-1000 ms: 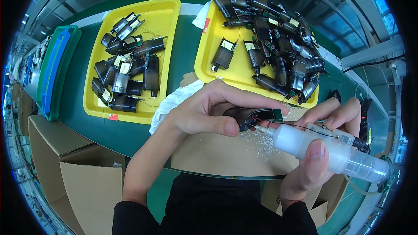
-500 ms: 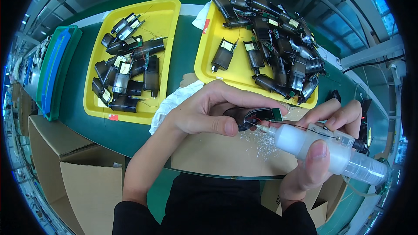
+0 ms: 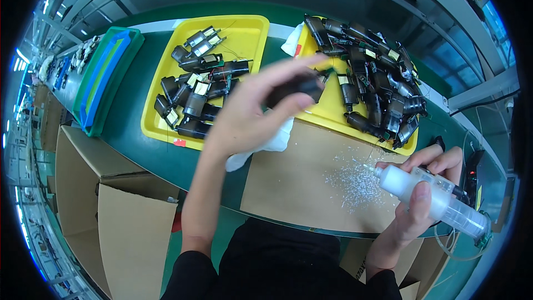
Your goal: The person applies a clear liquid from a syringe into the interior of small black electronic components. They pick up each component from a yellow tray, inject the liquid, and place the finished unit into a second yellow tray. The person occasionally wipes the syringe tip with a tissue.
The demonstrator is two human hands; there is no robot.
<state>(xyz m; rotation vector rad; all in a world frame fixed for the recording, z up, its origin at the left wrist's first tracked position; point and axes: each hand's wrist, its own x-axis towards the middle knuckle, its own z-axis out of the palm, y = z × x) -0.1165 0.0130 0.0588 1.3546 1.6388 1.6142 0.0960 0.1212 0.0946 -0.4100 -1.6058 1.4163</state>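
Note:
My left hand [image 3: 241, 122], smeared by motion, is closed around a dark plastic housing [image 3: 297, 86] with thin parts at its far end. It is raised between two yellow trays. In my right hand [image 3: 419, 197] is a dispensing syringe [image 3: 397, 182] with a white barrel front and a clear rear, its nozzle pointing left above a cardboard sheet [image 3: 288, 180]. Housing and nozzle are well apart. Similar dark housings with wires lie in the left yellow tray [image 3: 252, 30], and many more are heaped in the right yellow tray [image 3: 327, 103].
White specks [image 3: 355, 183] are scattered over the cardboard sheet. A crumpled white cloth [image 3: 280, 136] lies under my left wrist. Farther left are a green bin with a blue frame [image 3: 91, 100] and an open cardboard box [image 3: 133, 239]. A hose [image 3: 452, 253] runs from the syringe's rear.
My left hand has carried the housing up and away from the nozzle, toward the trays. My right hand still grips the syringe, slightly farther right. The whole view has shifted.

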